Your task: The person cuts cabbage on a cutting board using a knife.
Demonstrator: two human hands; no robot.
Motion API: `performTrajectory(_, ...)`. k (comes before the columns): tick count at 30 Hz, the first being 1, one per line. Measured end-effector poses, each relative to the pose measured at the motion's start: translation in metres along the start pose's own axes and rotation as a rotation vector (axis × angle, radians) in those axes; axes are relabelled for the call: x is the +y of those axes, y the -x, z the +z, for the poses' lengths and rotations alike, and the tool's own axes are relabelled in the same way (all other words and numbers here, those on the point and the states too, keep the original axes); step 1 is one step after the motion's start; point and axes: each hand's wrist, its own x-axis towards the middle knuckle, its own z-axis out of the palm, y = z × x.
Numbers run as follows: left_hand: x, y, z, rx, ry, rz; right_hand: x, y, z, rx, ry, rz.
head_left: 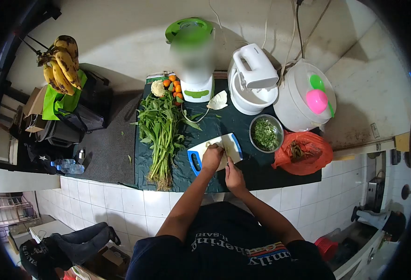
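A white cutting board with blue edges (pixel 234 145) lies near the front of the dark green table cover. My left hand (pixel 212 158) is closed and pressed down on the board; whatever lies under its fingers is mostly hidden. My right hand (pixel 234 178) is closed around the handle of a knife (pixel 225 150), whose blade points away from me across the board beside my left fingers. Right of the board stands a metal bowl of chopped greens (pixel 265 134). To the left lies a large bunch of leafy greens with roots (pixel 158 135).
Behind the board stand a white-green blender (pixel 198 88) and a stand mixer (pixel 254 79). A rice cooker (pixel 301 100) and a red plastic bag (pixel 303 153) are at right. Orange fruits (pixel 177 87) and a cauliflower piece (pixel 158 88) lie behind the greens. Bananas (pixel 63 65) hang left.
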Motion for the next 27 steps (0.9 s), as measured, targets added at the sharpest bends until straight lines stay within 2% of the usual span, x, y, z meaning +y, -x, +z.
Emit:
performTrajectory(6,0.0,0.006,0.001,0.003,-0.144,0.135,0.005,-0.017,0.015,-0.068,0.174,0.108)
performTrajectory(8,-0.003,0.009,0.005,0.114,-0.04,0.197,0.002,-0.032,0.014,-0.106,0.15,0.163)
performTrajectory(9,-0.004,0.008,0.005,0.114,-0.042,0.198,-0.001,-0.035,0.011,-0.105,0.148,0.162)
performTrajectory(11,-0.004,0.002,0.006,0.043,-0.022,0.054,-0.005,-0.039,0.002,-0.101,0.058,0.12)
performTrajectory(15,-0.02,-0.009,0.017,0.078,0.048,-0.031,-0.002,-0.017,0.001,-0.06,0.049,0.058)
performTrajectory(17,-0.021,-0.013,0.011,-0.011,0.126,-0.06,0.007,-0.001,0.008,0.107,-0.013,-0.17)
performTrajectory(20,-0.017,-0.013,0.005,-0.025,0.099,-0.059,-0.003,0.008,0.005,0.011,-0.005,-0.059)
performTrajectory(25,0.003,-0.007,-0.008,-0.06,-0.032,-0.125,0.012,-0.001,0.022,-0.009,0.057,-0.037)
performTrajectory(27,0.0,-0.002,-0.007,-0.063,-0.081,0.024,0.013,-0.015,0.026,-0.012,0.072,-0.014)
